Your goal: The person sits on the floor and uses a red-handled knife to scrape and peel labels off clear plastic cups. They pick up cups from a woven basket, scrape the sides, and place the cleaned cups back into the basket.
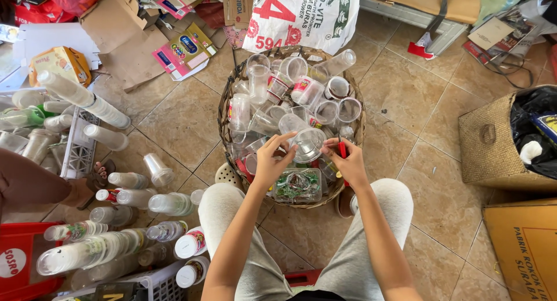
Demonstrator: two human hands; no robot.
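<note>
Tiled floor, round wicker basket (pixel 223 112) before you: your left hand (pixel 270 159) and right hand (pixel 348 162) pinch a clear plastic cup (pixel 307 144) above it, likely light, thin-walled and crushable, so hold its rim.

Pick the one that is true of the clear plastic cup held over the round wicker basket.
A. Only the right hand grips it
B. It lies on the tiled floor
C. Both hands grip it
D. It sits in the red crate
C: the left hand and the right hand both close on the clear plastic cup above the wicker basket.

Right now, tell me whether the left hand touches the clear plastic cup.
Touching: the head view shows the left hand fingertips on the clear plastic cup rim.
</note>
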